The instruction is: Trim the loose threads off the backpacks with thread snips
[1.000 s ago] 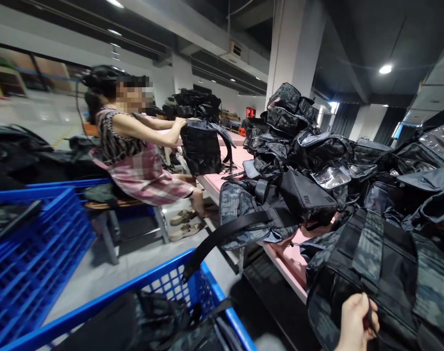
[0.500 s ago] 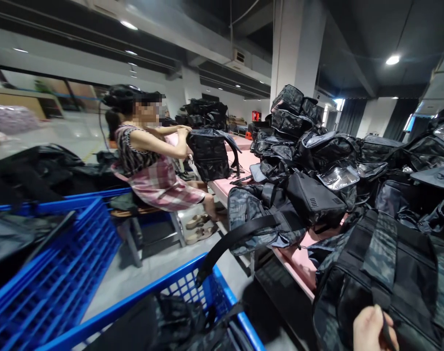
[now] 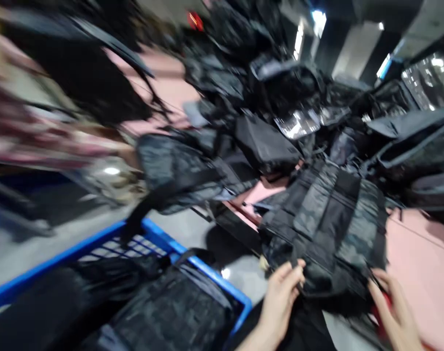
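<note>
A black backpack with grey camouflage straps (image 3: 339, 219) lies at the table edge in front of me, its back panel and shoulder straps facing up. My left hand (image 3: 280, 295) pinches its near left corner, where a strap end seems to be. At the near right corner, my right hand (image 3: 393, 302) has thumb and fingers closed on the backpack's edge or strap. A small red object (image 3: 383, 309) shows under the right palm; blur hides what it is.
More dark camouflage bags (image 3: 178, 170) heap across the pink-topped table (image 3: 423, 258). At lower left stands a blue plastic crate (image 3: 240, 297) with black bags inside. A seated person's plaid skirt (image 3: 42, 131) blurs at far left beside another black bag (image 3: 86, 73).
My view has tilted down and turned, so the backpack appears farther left and smaller. Earlier one hand held its strap; now both hands are on its near corners.
</note>
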`<state>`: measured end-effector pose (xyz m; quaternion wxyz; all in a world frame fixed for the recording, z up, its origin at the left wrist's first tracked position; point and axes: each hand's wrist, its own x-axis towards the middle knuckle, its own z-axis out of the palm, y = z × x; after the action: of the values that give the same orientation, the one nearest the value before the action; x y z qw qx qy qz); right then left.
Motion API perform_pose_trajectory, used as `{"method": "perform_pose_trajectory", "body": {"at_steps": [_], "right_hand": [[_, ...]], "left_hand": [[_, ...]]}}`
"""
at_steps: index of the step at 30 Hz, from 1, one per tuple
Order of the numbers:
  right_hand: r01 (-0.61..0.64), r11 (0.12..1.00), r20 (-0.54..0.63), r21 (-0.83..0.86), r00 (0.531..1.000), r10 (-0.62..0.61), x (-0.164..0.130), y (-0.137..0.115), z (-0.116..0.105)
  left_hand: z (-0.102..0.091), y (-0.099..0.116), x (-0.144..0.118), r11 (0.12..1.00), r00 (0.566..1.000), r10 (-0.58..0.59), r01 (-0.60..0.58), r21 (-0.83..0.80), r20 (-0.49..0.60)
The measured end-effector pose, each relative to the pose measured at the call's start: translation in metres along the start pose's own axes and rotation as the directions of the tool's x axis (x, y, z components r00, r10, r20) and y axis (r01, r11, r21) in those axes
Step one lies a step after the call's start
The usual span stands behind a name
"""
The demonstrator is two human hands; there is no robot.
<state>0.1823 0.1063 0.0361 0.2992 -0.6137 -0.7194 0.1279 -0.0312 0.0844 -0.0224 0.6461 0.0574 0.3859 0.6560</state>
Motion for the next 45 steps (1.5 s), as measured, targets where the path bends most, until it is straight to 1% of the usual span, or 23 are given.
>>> {"method": "perform_pose_trajectory", "body": {"at_steps": [1,2,4,6,8,11,13,18,23,25,29,32,36,39,42,45], "right_hand": [[0.006,0.997,0.065,0.076,0.998,-0.011,0.006,-0.001,0.001],[0.020,0.992,0.099,0.123,0.995,-0.032,0.012,-0.004,0.003],[0.102,0.984,0.147,0.147,0.981,-0.124,0.024,-0.014,0.009],[0.207,0.959,0.195,0.193,0.950,-0.244,0.034,-0.027,0.015],[0.283,0.928,0.225,0.242,0.914,-0.337,0.041,-0.038,0.021],[0.352,0.892,0.281,0.284,0.859,-0.428,0.045,-0.044,0.030],[0.374,0.890,0.307,0.262,0.842,-0.444,0.046,-0.045,0.037],[0.399,0.903,0.330,0.159,0.841,-0.430,0.046,-0.050,0.047],[0.403,0.901,0.342,0.161,0.833,-0.434,0.049,-0.057,0.052],[0.408,0.899,0.325,0.159,0.838,-0.438,0.050,-0.057,0.054],[0.386,0.907,0.271,0.169,0.866,-0.420,0.050,-0.054,0.056],[0.357,0.915,0.280,0.188,0.874,-0.398,0.049,-0.053,0.053],[0.381,0.907,0.333,0.181,0.844,-0.421,0.044,-0.057,0.050],[0.418,0.898,0.331,0.133,0.836,-0.438,0.039,-0.054,0.053],[0.528,0.840,0.306,0.125,0.785,-0.539,0.039,-0.041,0.064],[0.613,0.779,0.269,0.132,0.734,-0.623,0.044,-0.026,0.076]], "left_hand": [[0.004,0.001,-0.001,0.998,1.000,-0.005,0.006,0.058,-0.014],[0.007,0.001,0.001,0.994,0.999,0.004,0.003,0.113,-0.055],[0.010,0.000,0.004,0.978,0.994,0.015,0.006,0.208,-0.104],[0.011,-0.002,0.006,0.960,0.992,0.031,0.005,0.280,-0.125],[0.013,-0.004,0.005,0.946,0.990,0.052,-0.006,0.325,-0.133],[0.015,-0.003,0.003,0.931,0.984,0.108,-0.051,0.362,-0.139],[0.016,-0.001,0.003,0.915,0.981,0.138,-0.075,0.396,-0.133],[0.014,0.000,0.004,0.853,0.978,0.181,-0.102,0.513,-0.106],[0.012,-0.001,0.004,0.817,0.972,0.217,-0.127,0.562,-0.095],[0.011,0.000,0.004,0.812,0.973,0.208,-0.118,0.572,-0.094],[0.011,0.002,0.004,0.827,0.982,0.165,-0.084,0.556,-0.097],[0.011,0.003,0.004,0.849,0.986,0.135,-0.065,0.524,-0.097],[0.013,0.005,0.000,0.862,0.986,0.148,-0.091,0.498,-0.077],[0.013,0.003,-0.004,0.862,0.986,0.159,-0.114,0.493,-0.051],[0.007,-0.003,0.000,0.840,0.978,0.206,-0.165,0.516,-0.024],[-0.002,-0.011,0.008,0.836,0.979,0.203,-0.168,0.523,-0.010]]}}
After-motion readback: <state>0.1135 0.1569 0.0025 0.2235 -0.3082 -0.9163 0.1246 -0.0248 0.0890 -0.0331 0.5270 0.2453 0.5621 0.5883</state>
